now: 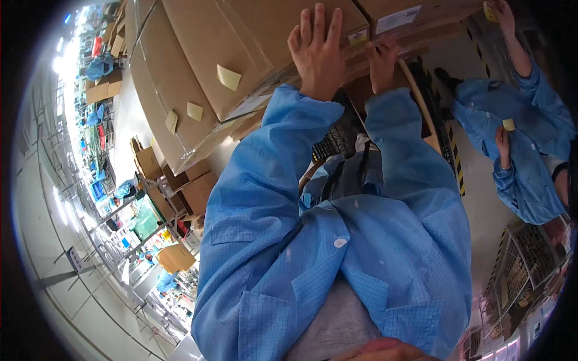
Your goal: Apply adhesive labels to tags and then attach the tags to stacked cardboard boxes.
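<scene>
My left hand [317,53] lies flat with its fingers spread on the top face of a large brown cardboard box [241,48] in a stack. My right hand [383,60] rests just to its right, fingers curled over the edge of the same stack, beside a small yellow label [357,37]. Both my forearms are in blue work-coat sleeves. Yellow sticky notes [228,77] dot the side of the boxes. Neither hand holds a loose object.
A co-worker in a blue coat [530,156] stands at the right, one hand raised to a box, the other holding a yellow note [509,124]. Smaller cardboard boxes [180,180] and racks stand at the left. Yellow-black floor tape [453,156] runs beside the stack.
</scene>
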A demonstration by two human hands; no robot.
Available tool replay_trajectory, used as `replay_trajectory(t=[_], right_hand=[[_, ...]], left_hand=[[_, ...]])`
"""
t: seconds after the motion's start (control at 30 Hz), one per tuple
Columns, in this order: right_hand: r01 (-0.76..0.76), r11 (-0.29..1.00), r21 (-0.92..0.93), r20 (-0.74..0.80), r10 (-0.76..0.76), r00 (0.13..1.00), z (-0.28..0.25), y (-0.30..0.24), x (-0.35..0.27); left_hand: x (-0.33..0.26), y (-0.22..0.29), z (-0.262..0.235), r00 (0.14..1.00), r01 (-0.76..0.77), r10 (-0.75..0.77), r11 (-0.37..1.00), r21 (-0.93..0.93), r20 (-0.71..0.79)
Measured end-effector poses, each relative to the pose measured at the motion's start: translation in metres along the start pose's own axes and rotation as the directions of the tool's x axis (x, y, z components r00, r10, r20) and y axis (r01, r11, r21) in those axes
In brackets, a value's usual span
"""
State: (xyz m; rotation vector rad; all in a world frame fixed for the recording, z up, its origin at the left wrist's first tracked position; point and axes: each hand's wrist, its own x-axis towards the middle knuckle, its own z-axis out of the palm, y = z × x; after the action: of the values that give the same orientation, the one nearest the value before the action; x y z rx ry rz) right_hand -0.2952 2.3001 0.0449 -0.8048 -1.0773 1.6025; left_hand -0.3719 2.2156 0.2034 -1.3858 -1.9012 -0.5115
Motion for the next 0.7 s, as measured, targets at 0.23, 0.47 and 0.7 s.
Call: replay_trajectory(t=[0.23, 0.47, 0.7], right_hand=[[0.196, 0.713, -0.673, 0.174, -0.105, 0.979, -0.030, 0.055, -0.001], [-0.050, 0.979, -0.197, -0.470, -0.050, 0.881, 0.112, -0.111, 0.005], [0.050, 0.842, -0.538, -0.584, -0.414, 0.698, 0.130, -0.059, 0.004]], left_hand=[[-0.004, -0.001, -0.045, 0.896, 0.216, -0.060, 0.925, -0.313, 0.441], [-0.099, -0.048, -0.140, 0.882, 0.446, -0.376, 0.861, -0.245, 0.283], [-0.155, -0.189, -0.191, 0.788, 0.612, -0.609, 0.790, 0.017, -0.089]])
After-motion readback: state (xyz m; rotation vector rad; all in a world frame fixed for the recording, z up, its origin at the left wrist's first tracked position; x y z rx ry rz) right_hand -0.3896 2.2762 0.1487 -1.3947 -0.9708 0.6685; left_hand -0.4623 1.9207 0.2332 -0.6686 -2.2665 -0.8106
